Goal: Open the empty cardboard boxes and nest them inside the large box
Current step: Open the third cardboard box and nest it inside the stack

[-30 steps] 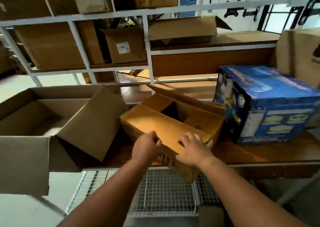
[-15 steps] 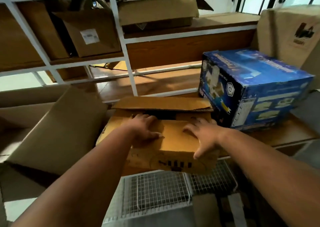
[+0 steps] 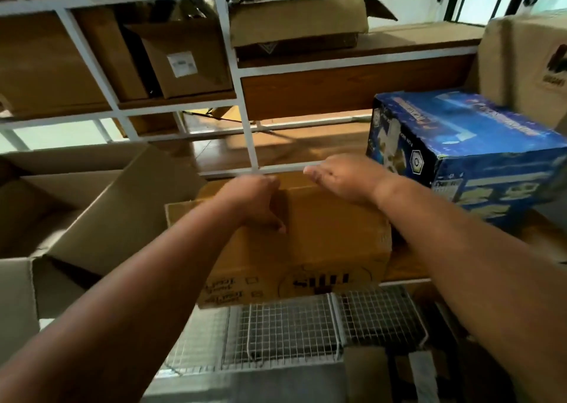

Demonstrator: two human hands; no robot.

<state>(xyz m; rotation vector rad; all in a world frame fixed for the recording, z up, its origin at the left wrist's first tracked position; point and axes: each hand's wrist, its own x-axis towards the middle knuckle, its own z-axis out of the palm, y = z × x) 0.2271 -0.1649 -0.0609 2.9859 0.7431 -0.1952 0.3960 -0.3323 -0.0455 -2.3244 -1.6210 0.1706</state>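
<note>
A small yellow-brown cardboard box [image 3: 322, 237] with black print on its front stands on the wooden shelf, its top flaps folded down. My left hand [image 3: 254, 203] arches over the top, thumb spread on the near flap and fingers reaching the far flap. Further back, my right hand [image 3: 343, 178] lies flat on the far flap with its fingers pointing left. To the left stands the large brown box [image 3: 92, 218], open, one flap leaning against the small box.
A blue printed box [image 3: 466, 157] sits close on the right, with a tan carton [image 3: 527, 65] behind it. White shelf bars [image 3: 245, 111] cross behind the small box. Several cardboard boxes fill the back shelves. A wire mesh rack [image 3: 291, 326] lies below the shelf edge.
The small box's open flaps have been folded down. Both hands slid from the near flap toward the far edge of the top, and the view has moved closer.
</note>
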